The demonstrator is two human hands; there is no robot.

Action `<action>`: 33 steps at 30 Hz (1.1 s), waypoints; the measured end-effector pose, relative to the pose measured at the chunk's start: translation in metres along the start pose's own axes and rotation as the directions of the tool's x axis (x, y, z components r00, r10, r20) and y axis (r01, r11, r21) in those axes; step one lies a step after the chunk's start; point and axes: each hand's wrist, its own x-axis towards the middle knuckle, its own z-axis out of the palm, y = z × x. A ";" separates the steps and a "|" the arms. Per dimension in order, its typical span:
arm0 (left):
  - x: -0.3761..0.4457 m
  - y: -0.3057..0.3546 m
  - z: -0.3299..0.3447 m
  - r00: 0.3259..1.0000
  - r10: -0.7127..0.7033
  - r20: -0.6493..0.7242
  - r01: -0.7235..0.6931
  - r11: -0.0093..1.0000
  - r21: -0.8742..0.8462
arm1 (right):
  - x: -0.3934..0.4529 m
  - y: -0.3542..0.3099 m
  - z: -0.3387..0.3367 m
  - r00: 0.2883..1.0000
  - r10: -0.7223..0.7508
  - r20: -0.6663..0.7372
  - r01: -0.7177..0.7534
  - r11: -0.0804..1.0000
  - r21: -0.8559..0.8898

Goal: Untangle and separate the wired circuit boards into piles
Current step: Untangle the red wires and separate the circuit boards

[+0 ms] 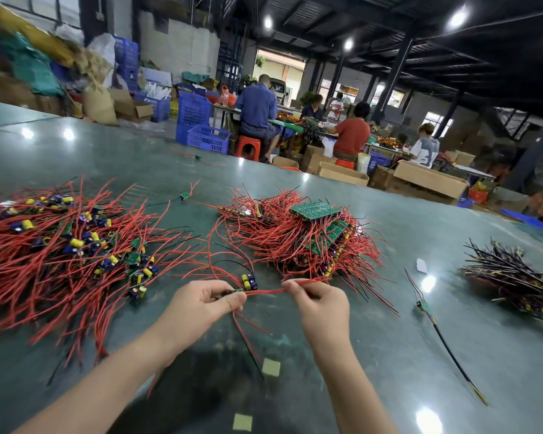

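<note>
Two bare forearms come in from the bottom edge over the green table [389, 308], with two small pale tape squares [271, 367] stuck on it between them. Left hand [201, 303] at lower centre pinches a small green circuit board [236, 291] between thumb and fingers, fingers curled. Right hand [318, 303] just right of it pinches red wires [265, 292] that run taut between the two hands; more red and black leads hang down below the left hand. A board with yellow and blue capacitors [249, 282] sits just above the stretched wires, touching them or not, can't tell. Left side of the frame: wide loose pile of separated boards [76, 245], red leads fanned out. Centre: tangled heap [308, 242] of red-wired boards with a green panel on top, its strands reaching to the right hand. Right edge: dark pile of black-wired boards [514, 277], well apart. One single board with black lead [424, 306] lies between the heap and the dark pile; a white scrap [421, 265] is above it. Stray small boards lie farther up the table. Upper half: people seated on red stools [248, 148] at benches, blue crates [198, 126], cardboard boxes [427, 180].
</note>
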 end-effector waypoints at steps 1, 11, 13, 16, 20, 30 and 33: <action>0.001 -0.002 0.001 1.000 0.020 -0.014 -0.020 0.999 0.038 | 0.000 0.000 0.001 0.998 -0.052 -0.020 0.051 0.997 -0.054; 0.004 -0.008 -0.005 0.994 0.101 -0.044 -0.091 0.978 0.187 | 0.006 0.007 -0.007 0.994 0.102 -0.047 -0.101 0.995 0.018; 0.003 -0.007 -0.003 0.992 0.116 -0.052 -0.099 0.962 0.255 | 0.006 0.006 -0.007 0.996 0.019 -0.090 -0.025 0.997 -0.068; 0.003 -0.005 -0.006 0.993 0.095 -0.063 -0.077 0.968 0.240 | 0.006 0.005 -0.008 0.995 0.004 -0.105 0.000 0.999 0.037; 0.003 -0.004 -0.010 0.998 0.047 -0.050 -0.036 0.979 0.202 | 0.006 0.005 -0.008 0.985 0.160 -0.064 -0.134 0.945 0.297; -0.005 0.012 -0.006 0.919 -0.257 0.299 0.356 0.867 -0.349 | 0.009 0.004 -0.008 0.989 0.147 -0.026 -0.116 0.862 0.493; 0.000 0.013 -0.007 0.928 -0.224 0.297 0.368 0.668 -0.646 | 0.009 -0.001 -0.008 0.981 0.196 0.006 -0.170 0.834 0.525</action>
